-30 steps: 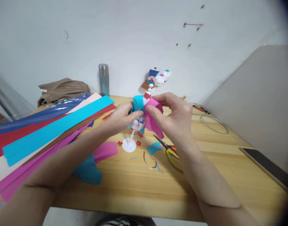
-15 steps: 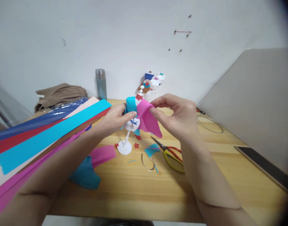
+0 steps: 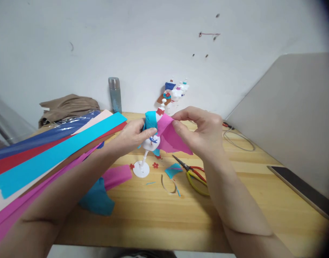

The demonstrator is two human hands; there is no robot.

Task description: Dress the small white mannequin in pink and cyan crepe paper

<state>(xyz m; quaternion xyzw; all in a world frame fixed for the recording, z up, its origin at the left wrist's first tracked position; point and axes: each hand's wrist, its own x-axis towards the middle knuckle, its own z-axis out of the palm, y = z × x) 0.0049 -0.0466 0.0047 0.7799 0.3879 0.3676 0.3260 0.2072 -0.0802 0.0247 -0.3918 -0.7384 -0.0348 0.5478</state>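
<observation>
A small white dress form [image 3: 151, 143] with a round base stands tilted on the table, a red band at its neck. Blue crepe-like material [image 3: 151, 120] wraps one side of its chest. My left hand [image 3: 134, 134] grips the torso from the left, thumb across the front over the blue wrap. From the other side, my right hand [image 3: 202, 130] pinches the upper edge of a pink piece [image 3: 171, 138] between thumb and forefinger. That piece lies against the form's chest and flares out to the right. The left fingers behind the torso are hidden.
Red-and-yellow-handled scissors [image 3: 194, 173], a blue scrap [image 3: 173, 171] and small red flowers [image 3: 155, 165] lie near the base. Coloured strips [image 3: 59, 143] fill the left. Behind stand a flask [image 3: 115, 95] and more decorated forms [image 3: 176, 93]. A phone [image 3: 301, 190] lies right.
The pink piece's lower corner has swung right and slightly up. The form's top has leaned slightly right. Both hands keep their hold.
</observation>
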